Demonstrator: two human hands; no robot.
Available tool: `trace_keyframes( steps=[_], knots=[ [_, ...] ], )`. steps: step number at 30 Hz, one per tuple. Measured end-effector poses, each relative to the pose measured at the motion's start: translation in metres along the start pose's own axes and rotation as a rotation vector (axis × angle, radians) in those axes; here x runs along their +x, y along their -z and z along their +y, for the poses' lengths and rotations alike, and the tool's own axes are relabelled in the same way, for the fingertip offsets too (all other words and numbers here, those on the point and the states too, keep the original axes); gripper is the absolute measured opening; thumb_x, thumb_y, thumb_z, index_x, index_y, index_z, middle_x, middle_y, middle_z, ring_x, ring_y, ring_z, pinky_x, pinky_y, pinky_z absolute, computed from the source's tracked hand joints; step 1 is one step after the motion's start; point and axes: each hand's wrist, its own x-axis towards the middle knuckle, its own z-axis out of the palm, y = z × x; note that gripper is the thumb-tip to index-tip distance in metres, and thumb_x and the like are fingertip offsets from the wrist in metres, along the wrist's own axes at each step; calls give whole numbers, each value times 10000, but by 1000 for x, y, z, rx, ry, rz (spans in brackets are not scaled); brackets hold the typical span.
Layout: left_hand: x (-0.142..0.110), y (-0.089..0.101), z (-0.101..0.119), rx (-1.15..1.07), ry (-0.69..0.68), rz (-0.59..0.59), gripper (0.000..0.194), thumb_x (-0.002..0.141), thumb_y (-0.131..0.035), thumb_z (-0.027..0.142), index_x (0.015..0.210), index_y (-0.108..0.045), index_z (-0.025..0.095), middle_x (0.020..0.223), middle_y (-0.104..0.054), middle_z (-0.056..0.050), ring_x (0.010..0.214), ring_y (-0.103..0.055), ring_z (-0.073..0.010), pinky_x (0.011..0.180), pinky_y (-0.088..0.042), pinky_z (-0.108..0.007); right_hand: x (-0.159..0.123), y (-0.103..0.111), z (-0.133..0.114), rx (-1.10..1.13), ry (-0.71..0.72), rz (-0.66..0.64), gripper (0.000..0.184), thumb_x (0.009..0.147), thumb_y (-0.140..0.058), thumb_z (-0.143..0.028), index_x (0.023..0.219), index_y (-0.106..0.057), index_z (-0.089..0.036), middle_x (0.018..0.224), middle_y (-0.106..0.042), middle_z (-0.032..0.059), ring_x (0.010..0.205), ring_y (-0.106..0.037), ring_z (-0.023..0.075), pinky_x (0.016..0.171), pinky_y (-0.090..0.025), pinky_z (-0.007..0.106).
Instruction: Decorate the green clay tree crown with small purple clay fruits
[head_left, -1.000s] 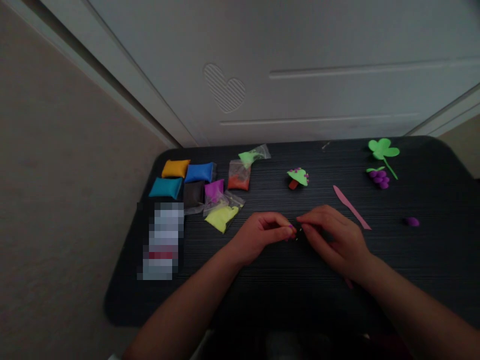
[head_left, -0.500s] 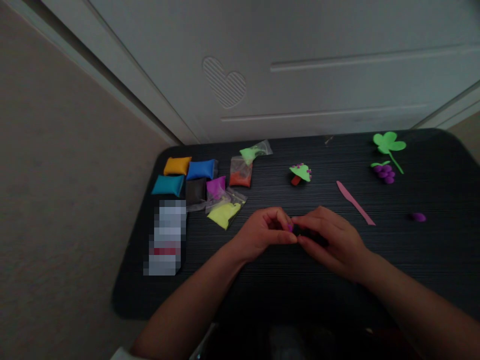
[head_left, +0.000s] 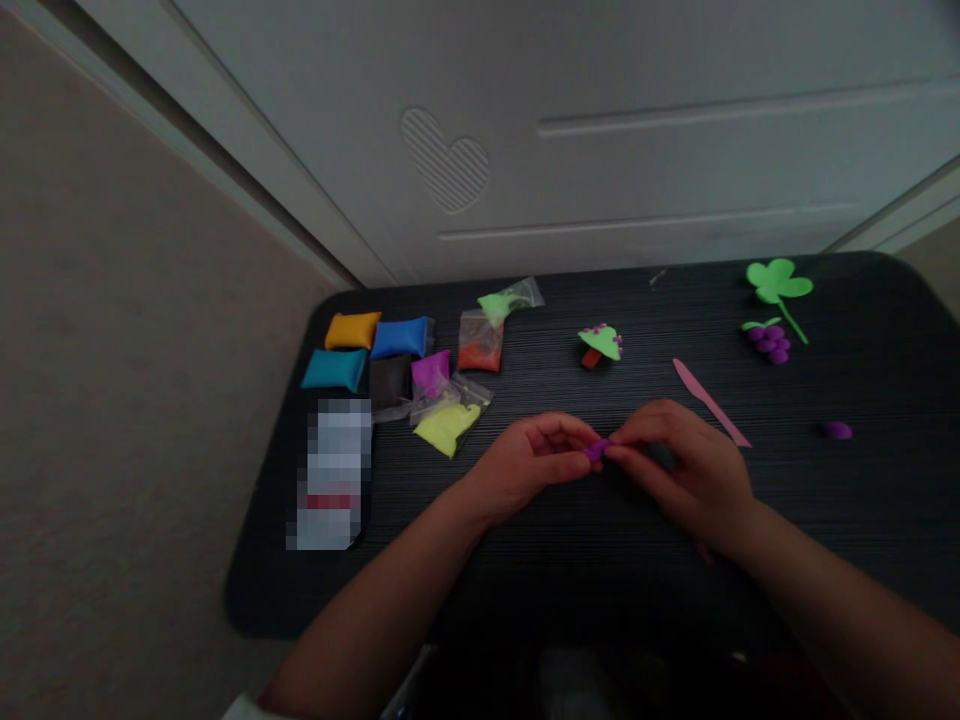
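Note:
A small piece of purple modelling clay (head_left: 597, 450) is pinched between my two hands above the dark table (head_left: 525, 580). My left hand (head_left: 536, 455) grips its left end between thumb and fingers. From the other side, the thumb and forefinger of my right hand (head_left: 682, 460) close on its right end. Beyond my hands a clay tree (head_left: 600, 343) with a green top, purple dots and a red-brown trunk lies on the table. A pink plastic knife (head_left: 709, 402) rests just past my right hand.
Several clay packets lie at the left, among them a blue packet (head_left: 401, 338) and a yellow bag (head_left: 448, 428), near a blurred-out pack (head_left: 334, 475). At right are a green clay four-lobed leaf (head_left: 778, 282), a purple clay grape bunch (head_left: 769, 343) and a purple lump (head_left: 838, 430). A white panel (head_left: 637, 180) stands behind.
My right hand has shifted slightly right and its fingers have arched. More of the purple clay shows between my hands, stretched toward the right fingertips.

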Motion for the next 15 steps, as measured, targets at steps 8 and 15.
trace_keyframes(
  steps=[8, 15],
  knots=[
    [1, 0, 0, 6, -24, 160, 87, 658, -672, 146, 743, -652, 146, 663, -632, 23, 616, -528, -55, 638, -378, -211, 1, 0, 0, 27, -2, -32, 198, 751, -576, -135, 938, -562, -198, 792, -605, 20, 747, -554, 126, 646, -463, 278],
    [1, -1, -3, -57, -51, 142, 118, 617, -699, 120, 671, -595, 130, 671, -646, 21, 641, -568, -65, 668, -404, -218, -2, -6, -1, 126, -61, -73, 212, 758, -583, -207, 970, -571, -219, 842, -624, 23, 765, -573, 129, 661, -474, 274]
  ],
)
